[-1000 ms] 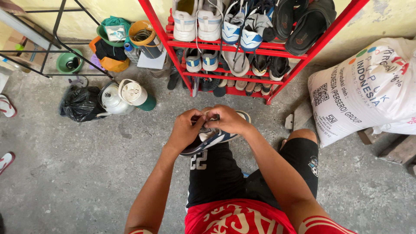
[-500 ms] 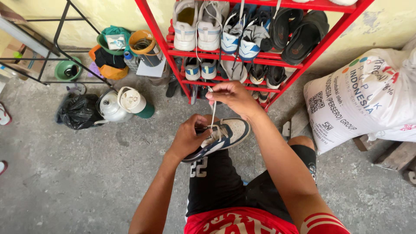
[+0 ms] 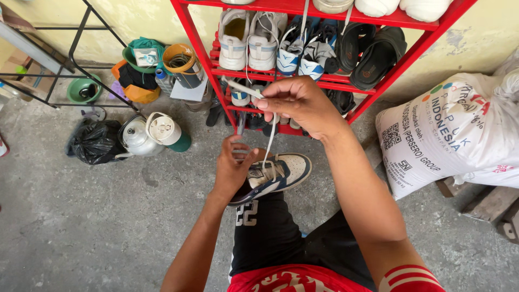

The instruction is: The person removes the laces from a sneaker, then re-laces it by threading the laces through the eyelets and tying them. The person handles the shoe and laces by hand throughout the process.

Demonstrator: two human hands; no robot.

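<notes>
Right hand (image 3: 300, 103) has risen since half a second ago, pulling the white lace (image 3: 268, 141) up taut, grip pinched on it before the red shoe rack (image 3: 201, 48). Left hand (image 3: 233, 168) grip clamped on the sneaker (image 3: 281, 172), resting on the knee above the concrete floor (image 3: 97, 216).

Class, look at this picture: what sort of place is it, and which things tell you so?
Probably a household storage corner or porch: a red shoe rack against a stained wall, a bare concrete floor, and a large white sack beside it.
</notes>
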